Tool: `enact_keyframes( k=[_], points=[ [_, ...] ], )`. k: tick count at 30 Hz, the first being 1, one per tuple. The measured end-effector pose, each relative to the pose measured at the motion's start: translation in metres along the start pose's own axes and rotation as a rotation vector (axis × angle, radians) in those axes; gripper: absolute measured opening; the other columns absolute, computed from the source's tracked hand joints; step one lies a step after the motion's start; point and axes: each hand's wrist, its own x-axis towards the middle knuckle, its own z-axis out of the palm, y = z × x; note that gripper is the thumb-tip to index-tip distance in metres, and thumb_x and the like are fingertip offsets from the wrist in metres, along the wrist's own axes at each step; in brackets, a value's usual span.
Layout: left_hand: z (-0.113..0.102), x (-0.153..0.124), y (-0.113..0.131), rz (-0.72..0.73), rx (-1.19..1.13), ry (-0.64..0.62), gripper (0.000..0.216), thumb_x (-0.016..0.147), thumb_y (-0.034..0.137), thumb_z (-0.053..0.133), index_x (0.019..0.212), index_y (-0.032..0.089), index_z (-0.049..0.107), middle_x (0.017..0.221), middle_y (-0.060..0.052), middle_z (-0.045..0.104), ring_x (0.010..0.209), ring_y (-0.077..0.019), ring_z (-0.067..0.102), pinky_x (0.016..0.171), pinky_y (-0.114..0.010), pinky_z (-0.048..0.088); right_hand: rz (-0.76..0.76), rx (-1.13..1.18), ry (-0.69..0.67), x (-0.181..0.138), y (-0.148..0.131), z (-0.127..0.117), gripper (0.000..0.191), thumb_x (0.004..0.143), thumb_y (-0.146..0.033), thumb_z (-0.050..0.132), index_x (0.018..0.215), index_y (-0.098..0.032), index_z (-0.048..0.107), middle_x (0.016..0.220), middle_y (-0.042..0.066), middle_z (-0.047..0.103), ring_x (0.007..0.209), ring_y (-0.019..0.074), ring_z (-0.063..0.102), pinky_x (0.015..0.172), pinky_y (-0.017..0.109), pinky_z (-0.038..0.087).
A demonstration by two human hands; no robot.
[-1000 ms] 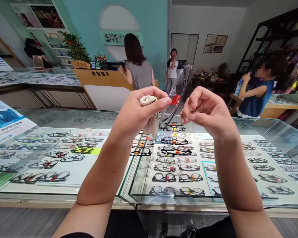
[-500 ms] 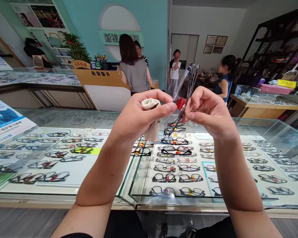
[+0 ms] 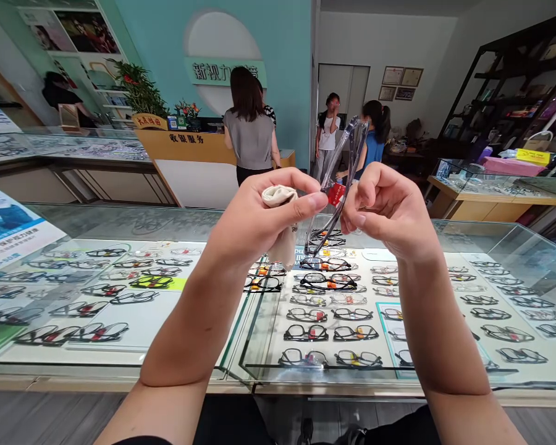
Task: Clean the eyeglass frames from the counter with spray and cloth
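Note:
A pair of clear grey eyeglasses with a red tag on the lens is held upright on edge above the display case, its arms folded. My left hand pinches one side of the frame between thumb and forefinger. Tucked into that same palm is a crumpled cream cloth, hanging down below the fingers. From the other side my right hand has curled fingers on the frame, with thumb and fingertips at its edge; the exact contact is partly hidden.
Below my hands stands a glass display case with many rows of eyeglasses. A sign leans at the left. Beyond are a wooden counter, a person in a grey top, several other people, and a side counter.
My hands, the eyeglasses and the cloth stay nearly still. In the background, a person in blue has moved left, behind the eyeglasses, and the person in grey has shifted slightly.

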Motion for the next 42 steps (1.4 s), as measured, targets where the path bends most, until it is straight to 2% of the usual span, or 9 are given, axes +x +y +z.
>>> enact_keyframes(
  k=[7,14,25,31,42],
  points=[
    [0.0010,0.0000,-0.0001,-0.016,-0.055,-0.001,0.038,0.081,0.051,0.091,0.078,0.021,0.068,0.072,0.000,0.058,0.057,-0.0100,0.049,0.049,-0.024,0.040,-0.023,0.040,0.002,0.0004,0.0003,0.0010,0.045,0.085,-0.037,0.093,0.089,-0.028,0.049,0.077,-0.004,0.066,0.065,0.0140,0.067,0.069,0.035,0.066],
    [0.0003,0.0000,-0.0014,0.000,-0.038,-0.010,0.037,0.083,0.052,0.091,0.080,0.021,0.069,0.073,-0.001,0.061,0.059,-0.0116,0.054,0.050,-0.026,0.041,0.016,0.037,0.032,0.0010,0.0032,-0.0010,0.049,0.081,-0.043,0.097,0.091,-0.028,0.051,0.077,-0.005,0.062,0.070,0.0156,0.071,0.073,0.037,0.069],
    [0.0010,0.0006,0.0010,-0.003,-0.080,-0.011,0.042,0.080,0.054,0.093,0.076,0.020,0.068,0.075,-0.002,0.062,0.059,-0.0111,0.052,0.051,-0.026,0.040,-0.052,0.104,0.007,0.0008,0.0023,0.0007,0.046,0.082,-0.037,0.099,0.089,-0.027,0.055,0.079,-0.004,0.064,0.070,0.0161,0.072,0.075,0.039,0.070],
    [0.0009,0.0006,-0.0012,0.004,-0.068,-0.013,0.040,0.081,0.054,0.092,0.078,0.021,0.069,0.075,-0.002,0.063,0.062,-0.0125,0.054,0.053,-0.027,0.042,-0.052,0.052,0.020,0.0001,0.0021,0.0007,0.048,0.082,-0.043,0.099,0.089,-0.028,0.054,0.078,-0.004,0.064,0.073,0.0178,0.074,0.075,0.039,0.069],
    [0.0031,0.0008,-0.0003,-0.011,-0.093,-0.005,0.038,0.080,0.051,0.093,0.077,0.021,0.070,0.071,0.000,0.060,0.058,-0.0110,0.051,0.052,-0.027,0.039,-0.080,-0.017,0.033,0.0005,0.0018,0.0014,0.046,0.085,-0.043,0.097,0.086,-0.027,0.053,0.079,-0.003,0.067,0.070,0.0162,0.070,0.074,0.038,0.066]
  ],
)
